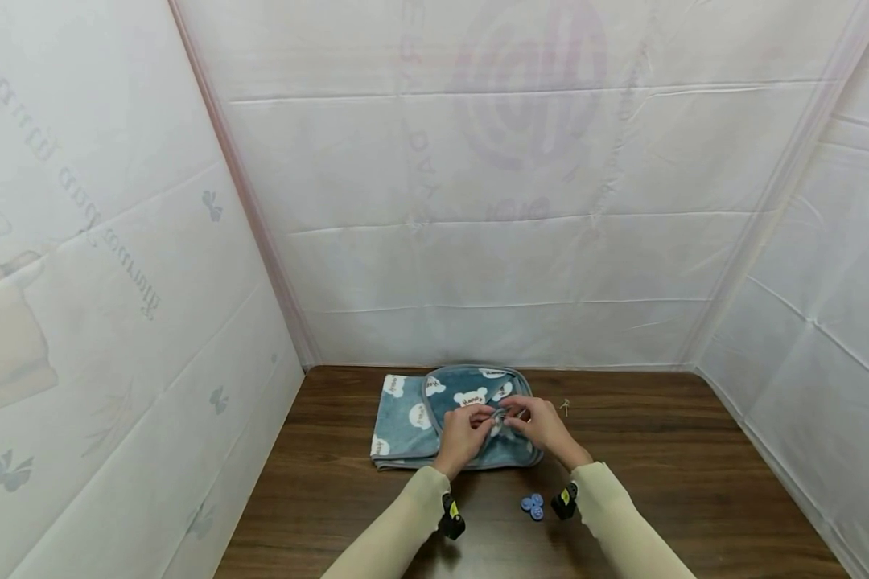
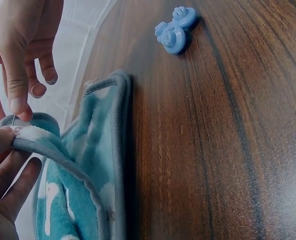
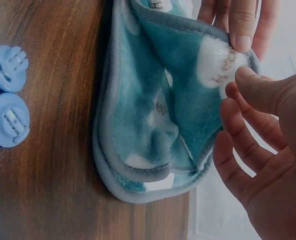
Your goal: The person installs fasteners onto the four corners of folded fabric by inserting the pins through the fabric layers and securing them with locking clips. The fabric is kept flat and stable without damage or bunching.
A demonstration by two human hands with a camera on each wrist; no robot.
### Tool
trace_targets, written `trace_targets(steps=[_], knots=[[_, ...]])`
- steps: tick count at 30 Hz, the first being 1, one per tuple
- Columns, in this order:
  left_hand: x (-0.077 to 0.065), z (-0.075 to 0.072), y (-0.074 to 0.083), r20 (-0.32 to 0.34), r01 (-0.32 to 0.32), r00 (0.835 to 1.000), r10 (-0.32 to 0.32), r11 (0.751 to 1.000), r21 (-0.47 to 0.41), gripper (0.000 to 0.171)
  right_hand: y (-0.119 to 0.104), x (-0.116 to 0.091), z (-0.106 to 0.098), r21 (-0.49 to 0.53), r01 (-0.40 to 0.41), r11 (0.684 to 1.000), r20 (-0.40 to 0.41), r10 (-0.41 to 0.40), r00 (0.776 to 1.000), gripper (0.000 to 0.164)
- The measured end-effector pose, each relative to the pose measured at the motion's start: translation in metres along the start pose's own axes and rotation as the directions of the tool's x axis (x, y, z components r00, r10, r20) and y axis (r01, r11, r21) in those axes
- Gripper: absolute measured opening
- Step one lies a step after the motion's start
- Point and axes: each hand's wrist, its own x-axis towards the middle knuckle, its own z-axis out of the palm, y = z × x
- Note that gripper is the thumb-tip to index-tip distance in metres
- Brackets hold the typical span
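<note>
A folded teal blanket [image 1: 405, 438] with white bear patches and grey edging lies on the table. My left hand [image 1: 460, 438] pinches a raised edge of it between thumb and fingers. Close beside, my right hand [image 1: 546, 426] holds a thin metal pin [image 2: 13, 120] between thumb and forefinger, its lower end at the fabric in the left wrist view. The other fingers of the right hand [image 3: 280, 135] are loosely bent in the right wrist view. The tip of the pin is hidden by the cloth and fingers.
Several blue round plastic clips [image 1: 533, 506] lie on the wooden table [image 1: 659, 482] in front of the blanket. A small pale thread-like thing [image 1: 566, 407] lies right of it. White sheet walls [image 1: 492, 265] stand behind and at both sides.
</note>
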Motion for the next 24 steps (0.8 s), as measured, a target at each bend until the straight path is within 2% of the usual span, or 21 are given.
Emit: trace_targets(steps=[7,15,24], knots=[[-0.0009,0.0010,-0.0028,0.004,0.004,1.000,-0.004,1.000,0.016,0.014,-0.0016,-0.0002,0.0016,0.000,-0.023,1.000,0.007,0.023,1.000,0.019],[-0.0017,0.0023,-0.0045,-0.001,0.015,1.000,-0.015,1.000,0.021,0.014,-0.0032,-0.0009,0.0035,-0.005,-0.006,1.000,-0.011,0.006,1.000,0.014],[-0.0031,0.0018,-0.0028,-0.008,0.022,1.000,-0.022,1.000,0.014,0.014,-0.0027,-0.0008,0.0055,-0.008,-0.013,1.000,0.009,0.013,1.000,0.020]])
